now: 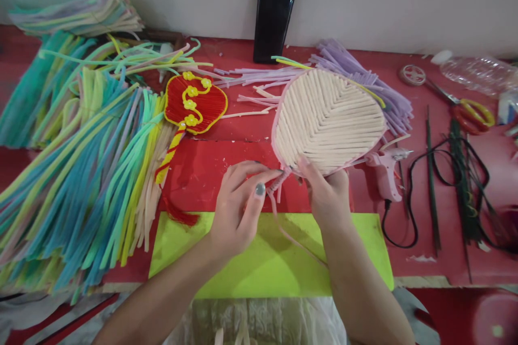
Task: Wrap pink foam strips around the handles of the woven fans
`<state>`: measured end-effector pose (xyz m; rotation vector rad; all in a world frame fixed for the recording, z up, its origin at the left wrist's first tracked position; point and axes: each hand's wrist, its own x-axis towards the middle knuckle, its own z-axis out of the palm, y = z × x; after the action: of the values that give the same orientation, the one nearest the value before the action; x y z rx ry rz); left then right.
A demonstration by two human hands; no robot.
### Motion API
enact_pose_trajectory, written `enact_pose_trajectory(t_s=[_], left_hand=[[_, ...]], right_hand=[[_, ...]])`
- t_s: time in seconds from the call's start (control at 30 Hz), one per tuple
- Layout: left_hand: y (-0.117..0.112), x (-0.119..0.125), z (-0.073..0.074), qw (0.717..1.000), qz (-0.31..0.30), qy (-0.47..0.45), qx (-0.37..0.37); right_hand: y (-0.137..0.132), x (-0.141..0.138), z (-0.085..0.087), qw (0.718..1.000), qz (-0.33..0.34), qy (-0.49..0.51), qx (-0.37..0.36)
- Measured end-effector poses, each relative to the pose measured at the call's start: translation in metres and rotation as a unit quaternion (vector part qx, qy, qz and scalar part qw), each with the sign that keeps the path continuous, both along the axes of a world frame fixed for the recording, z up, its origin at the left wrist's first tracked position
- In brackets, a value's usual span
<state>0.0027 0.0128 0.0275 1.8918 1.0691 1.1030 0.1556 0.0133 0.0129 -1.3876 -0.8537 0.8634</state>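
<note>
A cream fan (329, 118) made of pipe cleaners, with a pink rim, is tilted up above the table. My right hand (326, 188) grips its lower edge, thumb on the front face and fingers behind. At the fan's short handle (279, 180), my left hand (243, 202) is closed, thumb and fingers pinching the pink pipe cleaner wound there. That strand's loose pink tail (293, 237) hangs down toward my right forearm. Under both hands lies a yellow-green board (291, 269).
A red fan with yellow trim (196, 102) lies left of my hands, beside piled coloured pipe cleaners (89, 172). Purple pipe cleaners (364, 83) and a phone (277, 11) are behind. Rightward are a pink glue gun (384, 172), scissors (471, 113), dark wires (461, 183) and a plastic bottle (477, 73).
</note>
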Motion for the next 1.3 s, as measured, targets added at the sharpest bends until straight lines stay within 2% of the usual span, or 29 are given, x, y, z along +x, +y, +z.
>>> enact_pose_trajectory(t_s=[0.23, 0.47, 0.97, 1.3], left_hand=[[0.0021, -0.0020, 0.0000, 0.999, 0.040, 0.021, 0.013], [0.0053, 0.0011, -0.0065, 0.998, 0.044, 0.049, -0.002], [0.0065, 0.0056, -0.0084, 0.997, 0.048, 0.060, 0.030], [0.0054, 0.0063, -0.0064, 0.997, 0.041, 0.067, 0.020]], right_hand=[[-0.0014, -0.0007, -0.0038, 0.998, -0.050, -0.033, 0.010], [-0.0047, -0.0053, -0.0005, 0.994, -0.072, -0.081, 0.009], [-0.0054, -0.0048, -0.0007, 0.990, -0.072, -0.116, 0.028], [-0.0046, -0.0040, -0.0013, 0.989, -0.070, -0.129, 0.025]])
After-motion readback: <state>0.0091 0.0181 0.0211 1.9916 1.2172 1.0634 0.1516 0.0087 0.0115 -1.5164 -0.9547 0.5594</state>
